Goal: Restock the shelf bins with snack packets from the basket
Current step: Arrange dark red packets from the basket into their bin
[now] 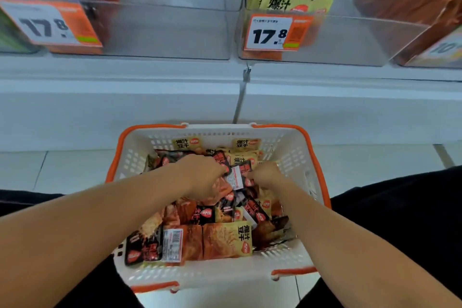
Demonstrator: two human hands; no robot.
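A white shelf front point(125, 97) is seen running across the top half of the view. It is split by a thin seam point(240, 97) near the middle. Below it, a floor of pale tiles point(50, 167) is seen, with thin dark lines between the tiles. Two orange and white price tags are stuck up high, one on the left point(53, 24) and one near the middle point(273, 32). "17.8" is printed on both. The light is bright and even.
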